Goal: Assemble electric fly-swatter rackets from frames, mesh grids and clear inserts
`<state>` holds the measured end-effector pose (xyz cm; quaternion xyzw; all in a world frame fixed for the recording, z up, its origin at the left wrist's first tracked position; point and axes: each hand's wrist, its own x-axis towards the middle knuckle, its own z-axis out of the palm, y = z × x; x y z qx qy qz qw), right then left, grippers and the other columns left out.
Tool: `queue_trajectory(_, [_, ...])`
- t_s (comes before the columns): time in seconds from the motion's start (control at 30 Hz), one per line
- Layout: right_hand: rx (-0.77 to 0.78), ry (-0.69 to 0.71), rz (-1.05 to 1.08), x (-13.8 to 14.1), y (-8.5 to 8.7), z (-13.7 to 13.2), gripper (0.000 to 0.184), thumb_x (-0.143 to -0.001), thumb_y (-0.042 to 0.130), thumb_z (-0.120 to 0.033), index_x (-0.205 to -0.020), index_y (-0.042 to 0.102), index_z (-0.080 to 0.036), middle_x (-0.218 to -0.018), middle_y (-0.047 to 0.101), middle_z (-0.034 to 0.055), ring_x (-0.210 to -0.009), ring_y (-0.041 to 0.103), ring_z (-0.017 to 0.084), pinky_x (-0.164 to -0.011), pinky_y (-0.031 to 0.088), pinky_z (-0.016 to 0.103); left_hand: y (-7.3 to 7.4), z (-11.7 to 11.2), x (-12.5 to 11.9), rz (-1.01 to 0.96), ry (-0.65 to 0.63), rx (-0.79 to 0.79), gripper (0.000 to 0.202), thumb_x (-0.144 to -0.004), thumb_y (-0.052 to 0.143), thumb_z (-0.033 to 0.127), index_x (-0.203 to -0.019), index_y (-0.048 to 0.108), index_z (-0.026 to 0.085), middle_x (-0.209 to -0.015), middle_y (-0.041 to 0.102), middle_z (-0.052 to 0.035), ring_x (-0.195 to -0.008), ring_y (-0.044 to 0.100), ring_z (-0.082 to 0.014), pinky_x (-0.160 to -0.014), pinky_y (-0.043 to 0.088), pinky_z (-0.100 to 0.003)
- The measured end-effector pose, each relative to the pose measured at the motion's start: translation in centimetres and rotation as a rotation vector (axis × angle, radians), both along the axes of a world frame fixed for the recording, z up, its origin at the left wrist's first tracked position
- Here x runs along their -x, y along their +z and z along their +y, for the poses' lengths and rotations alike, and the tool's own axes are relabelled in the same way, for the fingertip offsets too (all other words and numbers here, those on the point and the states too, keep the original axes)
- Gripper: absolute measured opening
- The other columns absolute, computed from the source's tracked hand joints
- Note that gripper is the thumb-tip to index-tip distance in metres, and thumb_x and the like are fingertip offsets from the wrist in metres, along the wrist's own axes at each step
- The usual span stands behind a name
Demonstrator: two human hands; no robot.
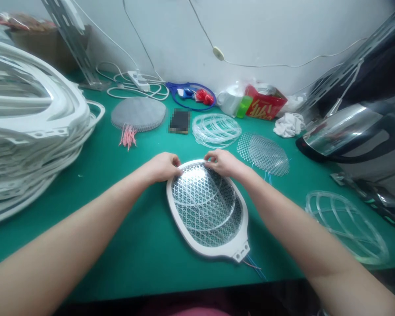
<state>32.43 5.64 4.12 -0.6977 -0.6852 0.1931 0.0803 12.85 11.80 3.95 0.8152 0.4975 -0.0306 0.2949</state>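
Observation:
A white electric fly swatter head [170,193] lies on the green tabletop, its neck with thin blue and pinkish wires toward me. Silvery mesh [204,210] fills the oval frame, with clear curved ribs visible across it. My left hand [164,166] has its fingers curled on the far left of the rim. At the far right of the same rim, my right hand [221,162] pinches with thumb and fingers. Whatever small part may sit under the fingertips is hidden.
Stacked white frames [36,118] rise at left. Behind lie round grey meshes [138,112] with pink wires, a dark blurred rectangle [180,121] and clear plastic ribs [217,130]. Wired mesh [263,153], another clear rib piece [345,219] and a steel kettle [342,131] are at right.

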Motion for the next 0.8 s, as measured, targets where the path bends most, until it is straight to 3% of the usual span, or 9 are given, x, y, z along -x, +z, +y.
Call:
queue_trajectory(0.17, [-0.103,0.070,0.099,0.5,-0.8,0.3,0.031,-0.083,0.054,-0.026,-0.110,0.062,-0.015,-0.105,0.060,0.0099,-0.089,0.056,0.017,-0.078,0.041,0.025,-0.3,0.4,0.5,-0.169,0.089,0.171,0.031,-0.055,0.067,0.042,-0.078,0.063,0.020,-0.079,0.068,-0.0011,-0.073,0.060,-0.0184,-0.054,0.042,-0.023])
queue_trajectory(0.4, [-0.085,0.070,0.263,1.1,-1.3,0.8,0.019,-0.081,0.056,-0.025,-0.095,0.064,-0.014,-0.098,0.062,0.0066,-0.088,0.054,0.015,-0.078,0.041,0.026,0.5,0.9,0.9,-0.364,0.210,0.483,0.022,-0.063,0.058,0.034,-0.073,0.064,0.016,-0.056,0.057,0.0000,-0.050,0.049,-0.0111,-0.046,0.037,-0.023])
queue_trajectory(0.6, [-0.106,0.092,0.332,0.8,-1.6,0.7,0.023,-0.082,0.056,-0.024,-0.102,0.061,-0.015,-0.097,0.061,0.0060,-0.089,0.054,0.015,-0.080,0.041,0.028,-0.4,2.6,2.0,-0.536,0.135,0.787,0.018,-0.061,0.061,0.018,-0.078,0.066,0.015,-0.065,0.062,-0.0012,-0.053,0.053,-0.0089,-0.050,0.043,-0.020])
queue_trajectory(0.8, [-0.092,0.124,0.295,0.9,-1.8,1.0,0.018,-0.081,0.058,-0.023,-0.097,0.062,-0.017,-0.092,0.059,0.0043,-0.087,0.052,0.016,-0.081,0.040,0.033,-1.3,3.5,2.1,-0.567,0.214,0.950,0.015,-0.066,0.062,0.019,-0.081,0.059,0.016,-0.059,0.061,0.0000,-0.047,0.054,-0.0099,-0.045,0.045,-0.021])
